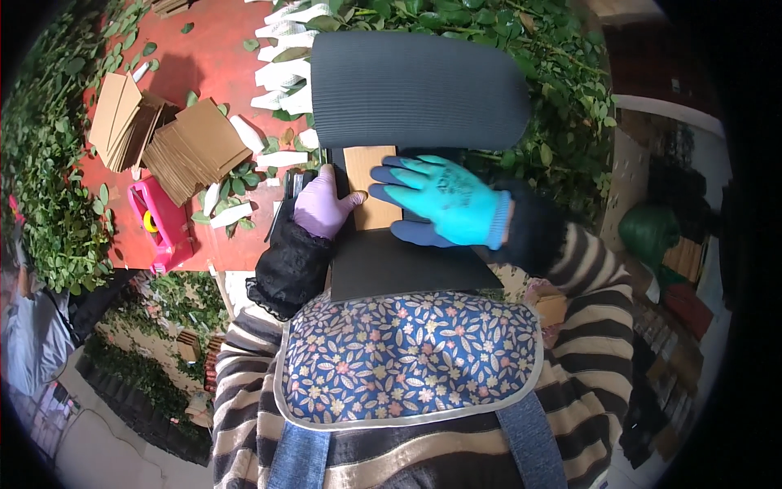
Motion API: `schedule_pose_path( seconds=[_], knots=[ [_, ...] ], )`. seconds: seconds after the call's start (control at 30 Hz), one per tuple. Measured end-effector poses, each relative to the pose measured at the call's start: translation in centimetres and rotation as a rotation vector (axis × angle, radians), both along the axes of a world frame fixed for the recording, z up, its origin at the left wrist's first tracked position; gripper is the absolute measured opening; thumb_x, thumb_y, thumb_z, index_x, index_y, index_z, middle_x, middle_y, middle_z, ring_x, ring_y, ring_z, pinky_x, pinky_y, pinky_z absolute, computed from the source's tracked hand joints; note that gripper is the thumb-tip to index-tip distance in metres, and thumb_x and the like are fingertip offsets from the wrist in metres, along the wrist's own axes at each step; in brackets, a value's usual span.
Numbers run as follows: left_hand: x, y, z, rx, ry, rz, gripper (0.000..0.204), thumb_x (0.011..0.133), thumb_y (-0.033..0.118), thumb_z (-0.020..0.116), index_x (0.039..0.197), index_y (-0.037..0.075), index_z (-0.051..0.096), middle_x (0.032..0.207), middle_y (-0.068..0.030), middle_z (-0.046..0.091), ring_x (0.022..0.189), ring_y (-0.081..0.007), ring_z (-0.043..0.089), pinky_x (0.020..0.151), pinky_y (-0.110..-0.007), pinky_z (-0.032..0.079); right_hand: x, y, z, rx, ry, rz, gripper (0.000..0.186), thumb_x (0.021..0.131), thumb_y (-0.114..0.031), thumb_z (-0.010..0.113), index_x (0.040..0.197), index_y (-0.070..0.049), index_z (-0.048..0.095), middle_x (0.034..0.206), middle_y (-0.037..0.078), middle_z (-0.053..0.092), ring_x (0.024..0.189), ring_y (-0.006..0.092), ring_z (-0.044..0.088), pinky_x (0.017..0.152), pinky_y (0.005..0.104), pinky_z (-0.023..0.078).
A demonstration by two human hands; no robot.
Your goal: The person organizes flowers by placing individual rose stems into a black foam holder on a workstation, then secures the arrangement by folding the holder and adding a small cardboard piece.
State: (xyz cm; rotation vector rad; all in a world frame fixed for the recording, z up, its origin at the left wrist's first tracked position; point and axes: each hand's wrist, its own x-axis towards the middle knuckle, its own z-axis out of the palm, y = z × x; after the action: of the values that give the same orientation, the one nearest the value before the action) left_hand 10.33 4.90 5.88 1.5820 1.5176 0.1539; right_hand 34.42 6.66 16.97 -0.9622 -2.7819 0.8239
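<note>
My left hand (320, 204), in a thin purple glove, grips the left edge of a brown cardboard piece (368, 165) that lies on a dark grey sheet (391, 265) in front of my chest. My right hand (444, 200), in a teal and dark blue work glove, presses flat on the card's right side with fingers spread. The far end of the dark sheet curls up into a ribbed grey roll (415, 90) just beyond the card.
A red table (212, 57) on the left carries stacks of brown cardboard pieces (191, 147), a pink tape dispenser (159, 222), white paper strips (281, 65) and loose leaves. Green leafy stems (562, 90) lie behind and to the right. Dark bundles stand at the right edge.
</note>
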Motion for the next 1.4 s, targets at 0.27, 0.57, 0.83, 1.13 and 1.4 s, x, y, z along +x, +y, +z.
schedule_pose_path(
  seconds=[0.27,0.57,0.83,1.13,1.4],
  knots=[
    [-0.7,-0.3,0.8,0.004,0.005,-0.036,0.063,0.082,0.039,0.08,0.118,-0.005,0.053,0.097,-0.0275,0.068,0.094,-0.0434,0.067,0.081,-0.047,0.053,-1.6,-2.7,-5.0,0.151,-0.297,-0.048,0.075,0.089,-0.048,0.061,0.147,-0.002,0.045,0.157,0.019,0.035,0.147,0.0355,0.03,0.12,0.0495,0.019],
    [-1.4,-1.0,0.3,0.054,-0.126,-0.007,0.057,0.085,0.043,0.075,0.111,-0.004,0.054,0.098,-0.0272,0.067,0.097,-0.0454,0.064,0.082,-0.049,0.051,-2.3,-4.0,-4.8,0.224,-0.426,-0.079,0.083,0.087,-0.056,0.062,0.149,-0.004,0.042,0.157,0.018,0.034,0.148,0.0343,0.027,0.118,0.0488,0.021],
    [-2.2,-2.0,0.5,-0.023,-0.311,0.132,0.033,0.091,0.027,0.069,0.104,-0.002,0.06,0.092,-0.0255,0.067,0.093,-0.0449,0.064,0.077,-0.048,0.051,-3.2,-4.4,-4.2,0.154,-0.473,-0.07,0.084,0.086,-0.054,0.065,0.146,0.001,0.043,0.155,0.022,0.034,0.145,0.0397,0.03,0.114,0.0519,0.026],
    [-2.2,-1.6,0.4,-0.06,-0.237,0.108,0.028,0.091,0.02,0.071,0.099,-0.001,0.056,0.079,-0.0194,0.064,0.072,-0.033,0.066,0.062,-0.04,0.051,-3.8,-4.2,-4.1,0.166,-0.522,-0.069,0.082,0.087,-0.052,0.063,0.144,0.003,0.045,0.154,0.024,0.036,0.145,0.0413,0.031,0.115,0.0516,0.026],
    [-1.3,-1.1,0.9,0.487,-0.137,-0.138,0.066,0.082,0.022,0.075,0.139,0.005,0.047,0.131,-0.0232,0.053,0.108,-0.0404,0.062,0.088,-0.043,0.053,-3.4,-3.8,-5.4,0.26,-0.476,-0.067,0.08,0.088,-0.054,0.061,0.143,0.002,0.047,0.152,0.023,0.04,0.144,0.0399,0.034,0.114,0.0511,0.029]
  ],
)
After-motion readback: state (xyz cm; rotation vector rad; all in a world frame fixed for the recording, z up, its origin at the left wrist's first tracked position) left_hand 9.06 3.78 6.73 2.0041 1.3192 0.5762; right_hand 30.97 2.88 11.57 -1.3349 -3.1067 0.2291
